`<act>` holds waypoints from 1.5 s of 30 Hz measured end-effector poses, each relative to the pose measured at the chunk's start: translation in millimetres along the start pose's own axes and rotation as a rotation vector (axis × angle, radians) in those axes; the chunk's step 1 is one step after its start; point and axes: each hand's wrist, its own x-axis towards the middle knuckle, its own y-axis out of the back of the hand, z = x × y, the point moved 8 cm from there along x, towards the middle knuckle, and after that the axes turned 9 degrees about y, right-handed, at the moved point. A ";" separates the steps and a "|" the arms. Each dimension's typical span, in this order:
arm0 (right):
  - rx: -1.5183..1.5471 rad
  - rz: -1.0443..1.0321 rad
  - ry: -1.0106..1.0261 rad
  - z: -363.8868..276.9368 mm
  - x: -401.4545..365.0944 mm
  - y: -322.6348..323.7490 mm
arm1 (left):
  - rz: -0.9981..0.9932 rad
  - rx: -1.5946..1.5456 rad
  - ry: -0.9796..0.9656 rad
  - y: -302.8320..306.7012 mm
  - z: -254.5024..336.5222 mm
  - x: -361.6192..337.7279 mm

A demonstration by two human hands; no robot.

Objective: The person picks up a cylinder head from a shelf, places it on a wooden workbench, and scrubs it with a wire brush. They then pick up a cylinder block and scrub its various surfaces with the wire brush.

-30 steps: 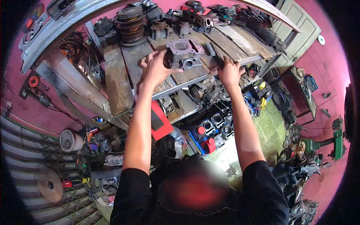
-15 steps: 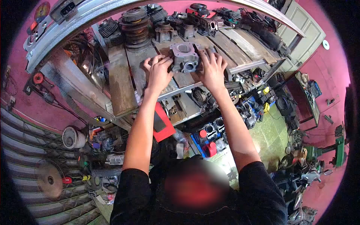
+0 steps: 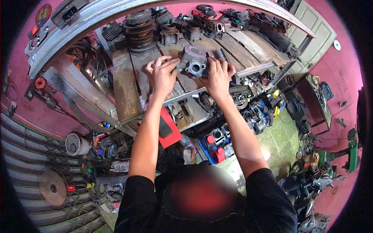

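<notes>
Between my two hands a grey metal engine cylinder block [image 3: 194, 62] is tilted back over the wooden shelf [image 3: 126, 83], its round port facing me and its top opening turned away. My left hand [image 3: 163, 73] grips its left side with bent fingers. On the right side my right hand [image 3: 218, 77] is closed round the block, with the fingertips near its upper edge. The underside of the block is hidden.
Behind the block stand a stack of round finned parts [image 3: 139, 33] and more cylinders [image 3: 169, 35]. A metal frame bar [image 3: 97, 19] arches over the shelf. Below the shelf lie a red box [image 3: 169, 128] and a blue tray [image 3: 205, 146] with engine parts.
The block has tipped, its top leaning away and its port now facing up toward me. My right hand has shifted slightly down with it, and its fingers have drawn closer together.
</notes>
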 end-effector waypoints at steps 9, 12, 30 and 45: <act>0.110 -0.010 -0.054 -25.6 11.8 40.0 | -0.104 -0.048 -0.033 59.6 17.4 24.6; 0.184 0.009 -0.087 -39.9 19.2 48.7 | -0.124 -0.013 -0.034 76.5 15.9 27.6; 0.771 -0.212 -0.532 -92.4 29.5 18.4 | -0.107 0.152 0.068 120.9 -2.0 69.7; 0.386 -0.199 -0.466 -72.4 12.0 0.9 | -0.327 0.308 0.184 20.9 -22.6 82.6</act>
